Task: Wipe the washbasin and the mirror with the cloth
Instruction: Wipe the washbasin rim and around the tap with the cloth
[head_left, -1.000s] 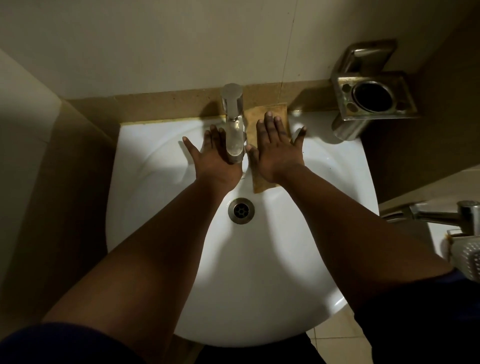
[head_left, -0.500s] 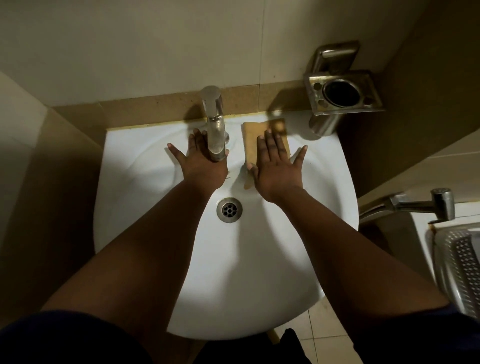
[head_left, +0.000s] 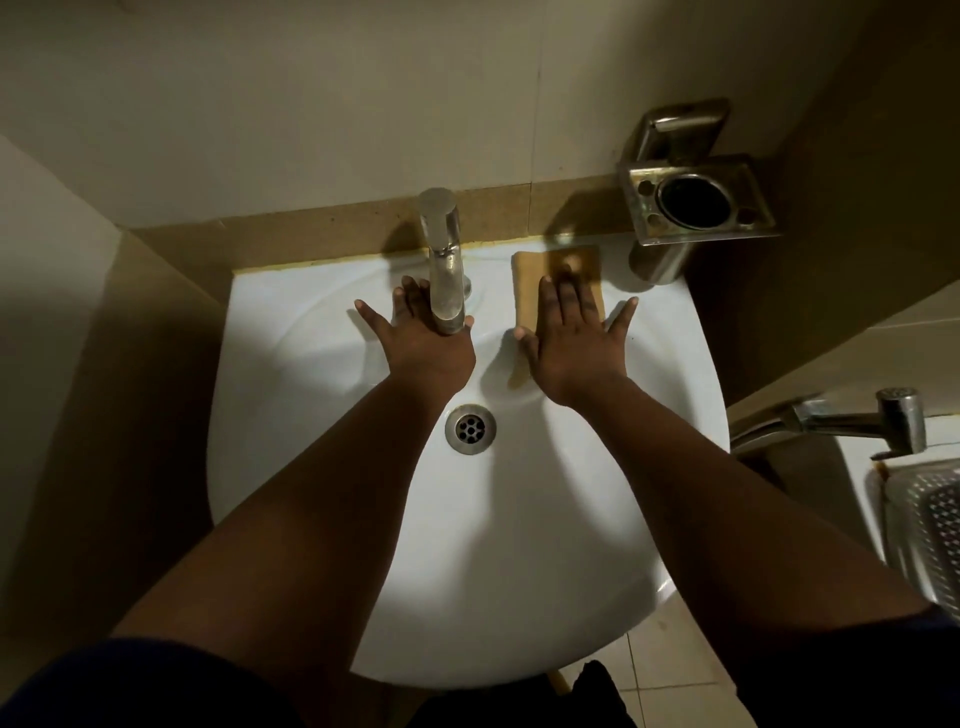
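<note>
My right hand (head_left: 574, 345) lies flat with fingers spread straight on the tan cloth (head_left: 558, 283), pressing it down rather than gripping it, and it now sits further out toward the right back corner of the washbasin (head_left: 519, 545) than it did a second ago, when the cloth lay close against the tap (head_left: 445, 265); half a second back it was already partway across, so the wipe is travelling sideways along the back ledge, away from my other palm. That tells me the strip beside the tap has been covered and the stroke is heading for the corner under the metal tumbler holder (head_left: 696, 205), which hangs just beyond my fingertips. My left hand (head_left: 423, 340) is open too, fingers straight and planted on the basin slope beneath the spout, bracing and holding nothing; it has hardly shifted. The cloth is a folded rectangle whose long axis runs from my wrist out past my fingertips toward the wall, its far short edge reaching almost to the basin's back rim, its near end trailing under my palm down into the bowl. The drain (head_left: 470, 428) sits below and between my wrists. By my reckoning most of the bowl remains to be wiped, and the mirror, not in sight here, comes afterwards
</note>
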